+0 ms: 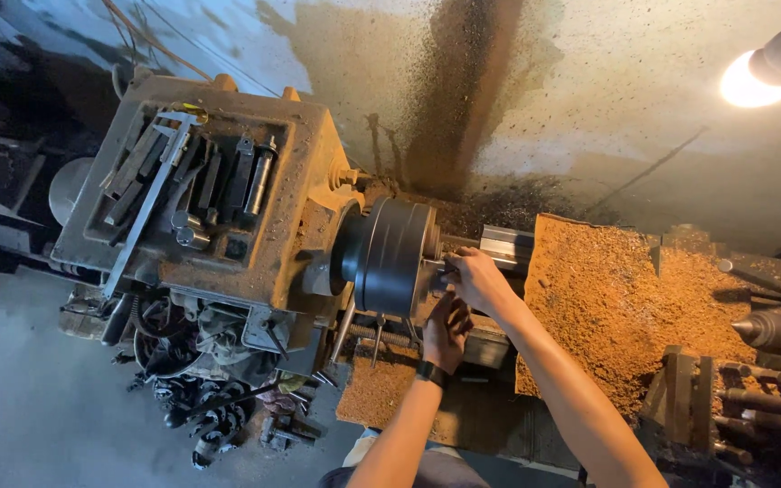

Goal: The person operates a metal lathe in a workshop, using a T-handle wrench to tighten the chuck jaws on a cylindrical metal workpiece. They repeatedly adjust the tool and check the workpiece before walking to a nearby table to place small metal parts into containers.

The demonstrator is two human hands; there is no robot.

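I look down on an old metal lathe. Its dark round chuck [390,256] sits at the middle, with a shiny bar [505,244] sticking out to the right. My right hand [474,276] is closed on something at the chuck's face where the bar enters; what it holds is hidden. Just below it, under the chuck's edge, my left hand [446,331], with a dark wristband, is curled around a small part I cannot make out.
The headstock top [196,181] holds a caliper, tool bits and several small steel parts. Brown chips cover the carriage [625,298]. The tailstock centre [775,330] points left at far right. Loose gears lie on the floor [219,416]. A lit lamp [757,81] glows at upper right.
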